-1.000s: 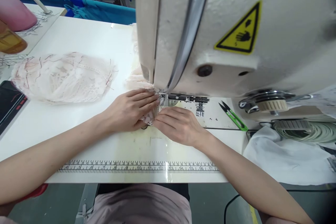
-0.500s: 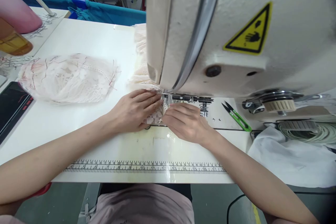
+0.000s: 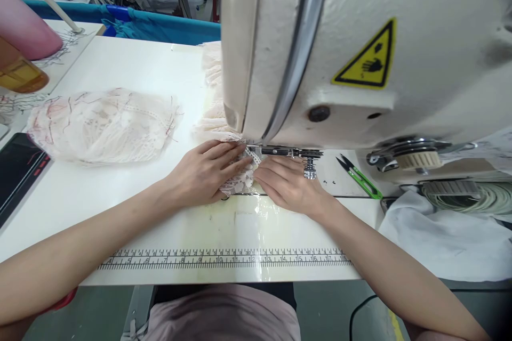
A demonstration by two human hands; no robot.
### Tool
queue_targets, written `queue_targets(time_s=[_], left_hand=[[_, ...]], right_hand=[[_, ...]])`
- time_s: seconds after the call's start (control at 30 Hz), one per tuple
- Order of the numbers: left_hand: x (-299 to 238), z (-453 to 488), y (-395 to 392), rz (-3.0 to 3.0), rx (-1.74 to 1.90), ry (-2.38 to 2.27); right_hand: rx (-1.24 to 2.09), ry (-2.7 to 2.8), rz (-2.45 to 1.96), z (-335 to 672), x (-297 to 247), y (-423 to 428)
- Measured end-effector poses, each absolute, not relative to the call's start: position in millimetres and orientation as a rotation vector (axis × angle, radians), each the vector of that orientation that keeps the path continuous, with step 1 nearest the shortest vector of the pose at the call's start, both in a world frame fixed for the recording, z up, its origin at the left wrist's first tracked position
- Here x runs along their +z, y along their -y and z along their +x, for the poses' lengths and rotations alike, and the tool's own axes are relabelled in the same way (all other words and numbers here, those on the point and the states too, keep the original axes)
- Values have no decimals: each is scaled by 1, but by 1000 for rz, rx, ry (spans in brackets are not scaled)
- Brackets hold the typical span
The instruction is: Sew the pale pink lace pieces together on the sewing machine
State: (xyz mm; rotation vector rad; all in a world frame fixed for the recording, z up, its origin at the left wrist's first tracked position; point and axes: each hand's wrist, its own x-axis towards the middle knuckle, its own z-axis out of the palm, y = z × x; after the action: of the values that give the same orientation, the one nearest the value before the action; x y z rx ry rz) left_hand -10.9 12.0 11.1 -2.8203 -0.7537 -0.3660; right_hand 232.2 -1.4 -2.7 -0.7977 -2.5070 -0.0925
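Observation:
A cream sewing machine (image 3: 360, 48) fills the upper right, its presser foot (image 3: 256, 150) just below the head. A small piece of white lace (image 3: 240, 178) lies under the foot. My left hand (image 3: 204, 173) lies flat on the lace's left side, fingers stretched toward the foot. My right hand (image 3: 286, 184) presses flat on its right side, fingertips next to the foot. More gathered lace (image 3: 212, 101) trails away behind the machine.
A heap of pale lace pieces (image 3: 102, 125) sits on the white table (image 3: 120, 208) at the left. Green thread snips (image 3: 358, 176) lie right of the foot. A printed ruler (image 3: 224, 260) runs along the front edge. White cloth (image 3: 444, 240) is at the right, a black panel (image 3: 18, 168) at far left.
Both hands have slid a little toward the presser foot with the lace. The view has shifted slightly.

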Motion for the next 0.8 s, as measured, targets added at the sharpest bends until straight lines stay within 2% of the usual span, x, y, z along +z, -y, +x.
queue_targets(time_s=[0.43, 0.8], left_hand=[[8, -10, -11, -2809, -621, 450], [12, -9, -12, -2799, -643, 673]], right_hand=[[-27, 2499, -778, 233, -1, 0], [-218, 2553, -808, 225, 0, 9]])
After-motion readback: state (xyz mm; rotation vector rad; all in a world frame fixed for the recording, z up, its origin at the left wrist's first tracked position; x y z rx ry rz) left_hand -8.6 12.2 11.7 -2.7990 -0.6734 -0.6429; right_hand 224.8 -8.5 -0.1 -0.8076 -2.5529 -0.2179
